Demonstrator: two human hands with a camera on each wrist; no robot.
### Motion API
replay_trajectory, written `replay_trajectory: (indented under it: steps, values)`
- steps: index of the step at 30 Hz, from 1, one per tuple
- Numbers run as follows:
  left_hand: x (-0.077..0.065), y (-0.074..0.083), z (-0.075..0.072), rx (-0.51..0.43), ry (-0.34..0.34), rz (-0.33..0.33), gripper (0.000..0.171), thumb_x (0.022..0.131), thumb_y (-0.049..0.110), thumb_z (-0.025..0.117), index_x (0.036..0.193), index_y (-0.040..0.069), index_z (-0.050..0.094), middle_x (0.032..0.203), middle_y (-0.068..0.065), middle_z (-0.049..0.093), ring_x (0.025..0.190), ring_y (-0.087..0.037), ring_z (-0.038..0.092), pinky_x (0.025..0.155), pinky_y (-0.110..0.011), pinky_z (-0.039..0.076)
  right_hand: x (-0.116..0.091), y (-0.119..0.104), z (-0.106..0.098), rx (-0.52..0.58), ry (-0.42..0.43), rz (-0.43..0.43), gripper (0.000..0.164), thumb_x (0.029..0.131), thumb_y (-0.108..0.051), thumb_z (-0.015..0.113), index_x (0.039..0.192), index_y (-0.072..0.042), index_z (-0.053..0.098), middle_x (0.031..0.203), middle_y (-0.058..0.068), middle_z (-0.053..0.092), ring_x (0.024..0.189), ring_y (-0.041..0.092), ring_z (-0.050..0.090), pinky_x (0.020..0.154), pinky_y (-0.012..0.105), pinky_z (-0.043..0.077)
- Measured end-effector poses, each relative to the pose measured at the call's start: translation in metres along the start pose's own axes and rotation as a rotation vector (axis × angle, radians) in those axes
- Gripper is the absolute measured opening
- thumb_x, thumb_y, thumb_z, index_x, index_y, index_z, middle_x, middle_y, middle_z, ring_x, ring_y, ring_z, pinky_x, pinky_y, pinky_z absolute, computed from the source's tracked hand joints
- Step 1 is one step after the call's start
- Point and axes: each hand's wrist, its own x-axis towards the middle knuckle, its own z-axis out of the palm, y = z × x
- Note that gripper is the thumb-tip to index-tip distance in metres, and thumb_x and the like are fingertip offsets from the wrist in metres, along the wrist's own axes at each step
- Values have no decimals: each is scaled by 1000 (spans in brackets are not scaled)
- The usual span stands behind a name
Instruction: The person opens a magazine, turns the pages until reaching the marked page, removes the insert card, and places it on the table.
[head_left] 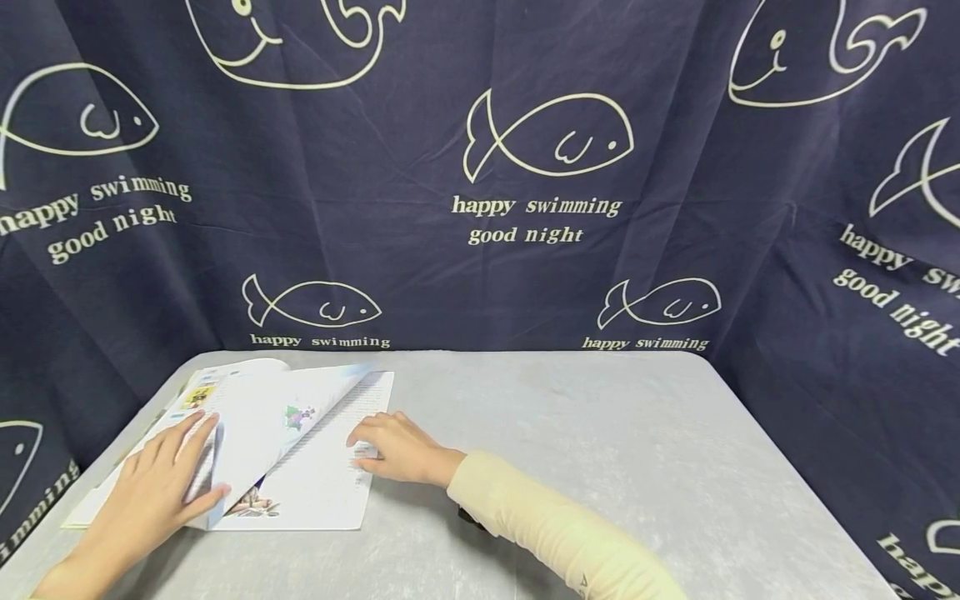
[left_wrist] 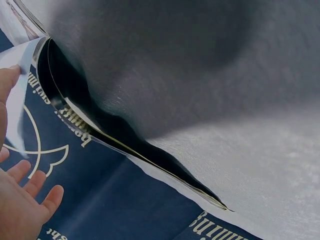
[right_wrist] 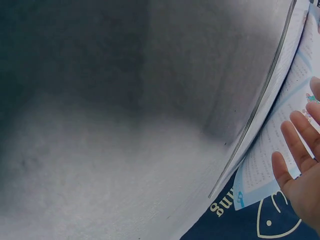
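An open book (head_left: 330, 496) with printed text and pictures lies at the left of the table. One of its pages (head_left: 251, 433) stands lifted at a slant across the middle, a small coloured picture on it. My left hand (head_left: 153, 471) lies over the left side of the book, fingers stretched, with the thumb against the lower part of the raised page. In the left wrist view that hand (left_wrist: 25, 205) shows its fingers spread apart. Above the right page is my right hand (head_left: 397, 450), its fingers loosely bent and holding nothing. The right wrist view shows this hand (right_wrist: 302, 165) beside a blue-edged page (right_wrist: 267, 150).
The grey table (head_left: 600, 450) extends to the right of the book. Dark blue curtain (head_left: 540, 283) with fish drawings and lettering hangs behind and at both sides. A small black object (head_left: 471, 518) shows under the right sleeve (head_left: 547, 525).
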Motion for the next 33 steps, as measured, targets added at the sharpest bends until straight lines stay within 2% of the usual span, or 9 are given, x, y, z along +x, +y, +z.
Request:
replay_trajectory:
  steps: [2,10,17,25,33]
  values:
    - [0,0,0,-1,-9,7,90,74,74,46,134,8,40,130,-19,43,103,-41,44,72,-56,34,0,0,0,0,-10,1,27,88,-34,58,111,-22,60,110,-10,62,98,4,55,81,18,37]
    - [-3,1,1,-14,-66,38,72,79,57,55,136,14,40,129,-16,43,106,-39,43,73,-54,34,-1,1,3,23,-72,-15,27,87,-33,60,111,-21,61,110,-10,62,99,3,54,78,16,35]
    - [-6,2,3,-11,-117,39,68,75,35,67,136,20,41,131,-14,43,110,-36,40,78,-52,32,-2,2,7,21,-122,-27,27,86,-33,61,112,-23,61,113,-11,60,103,3,53,77,15,34]
    - [-10,1,5,-19,-129,56,53,81,38,62,131,26,47,131,-13,43,111,-38,40,79,-53,31,-5,3,8,27,-146,-37,27,86,-33,61,111,-24,61,112,-11,60,102,3,52,78,15,34]
    - [-13,2,7,-7,-140,48,50,85,37,59,132,27,46,129,-11,44,111,-36,40,80,-52,30,-6,3,8,38,-174,-29,27,85,-33,62,111,-24,61,111,-11,60,98,1,51,79,17,35]
